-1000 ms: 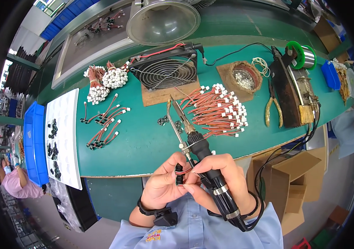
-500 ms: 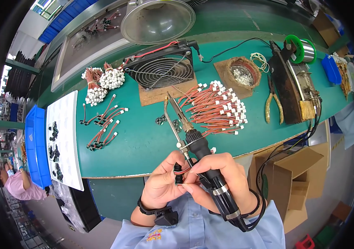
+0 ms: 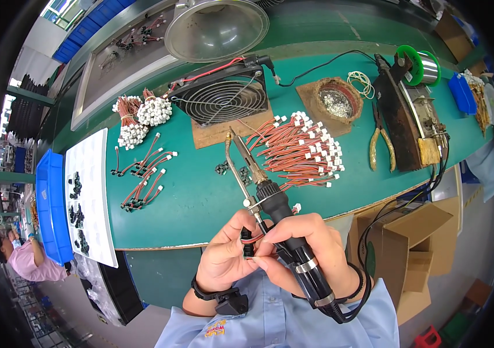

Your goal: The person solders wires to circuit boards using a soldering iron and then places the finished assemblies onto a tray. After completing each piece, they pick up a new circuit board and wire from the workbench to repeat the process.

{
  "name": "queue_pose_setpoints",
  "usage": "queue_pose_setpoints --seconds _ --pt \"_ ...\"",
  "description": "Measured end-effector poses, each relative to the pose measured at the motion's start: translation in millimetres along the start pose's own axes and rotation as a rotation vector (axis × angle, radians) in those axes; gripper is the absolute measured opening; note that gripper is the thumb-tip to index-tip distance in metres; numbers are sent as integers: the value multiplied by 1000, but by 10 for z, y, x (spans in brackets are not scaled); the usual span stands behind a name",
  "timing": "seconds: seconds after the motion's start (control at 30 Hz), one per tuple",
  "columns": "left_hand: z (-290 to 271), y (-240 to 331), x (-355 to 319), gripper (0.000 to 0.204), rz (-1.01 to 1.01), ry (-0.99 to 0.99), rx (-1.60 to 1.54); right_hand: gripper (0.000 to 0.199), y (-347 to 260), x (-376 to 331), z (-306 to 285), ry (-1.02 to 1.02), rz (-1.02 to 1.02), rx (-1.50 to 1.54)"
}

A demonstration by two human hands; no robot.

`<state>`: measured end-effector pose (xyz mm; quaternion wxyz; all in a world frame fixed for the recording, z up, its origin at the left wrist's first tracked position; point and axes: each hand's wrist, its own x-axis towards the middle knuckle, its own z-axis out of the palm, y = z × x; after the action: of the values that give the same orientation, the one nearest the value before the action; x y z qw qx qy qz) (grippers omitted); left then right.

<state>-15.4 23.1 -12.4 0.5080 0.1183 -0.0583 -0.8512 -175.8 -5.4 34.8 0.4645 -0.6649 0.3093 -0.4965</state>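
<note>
A matte green bench (image 3: 195, 217) curves across the room, with a black fan (image 3: 222, 103) standing upright on it behind a grille of thin wire rings. Little changes over the last second: the bench and fan slide slightly left in view, while the hands keep the same hold — so the work, as far as I can judge, is at a steady stage rather than a fresh one. The left hand (image 3: 222, 255) is closed in a pinch on a small, ridged black part (image 3: 247, 243), just past the bench's near edge. The right hand (image 3: 316, 246) is wrapped around a soldering iron (image 3: 276, 201), its thumb and fingertip also at the part's thin red lead (image 3: 254, 239). The iron's smooth black handle narrows to a slim metal tip, aimed toward the fan and away from the part; a bent metal tube runs alongside. Near it lie red-brown leads (image 3: 296, 153) with blocky white plastic ends. Beyond are a rough, crusted brown dish (image 3: 358, 105), pliers (image 3: 374, 152) with worn yellowish handles, and a green-rimmed spool (image 3: 429, 68) of shiny wire.
</note>
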Motion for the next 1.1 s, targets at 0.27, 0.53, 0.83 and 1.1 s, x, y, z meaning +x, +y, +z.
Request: queue_pose_setpoints --seconds 0.27,0.53,0.83,1.1 --pt "18 18 -8 22 8 44 115 37 8 7 -2 7 18 19" --pt "44 8 -15 25 69 48 196 38 10 9 -3 -10 65 63" --pt "235 63 -59 24 152 160 482 39 -1 21 -65 -49 72 8" --pt "242 99 -87 19 187 117 771 39 31 -5 -135 -39 99 -17"
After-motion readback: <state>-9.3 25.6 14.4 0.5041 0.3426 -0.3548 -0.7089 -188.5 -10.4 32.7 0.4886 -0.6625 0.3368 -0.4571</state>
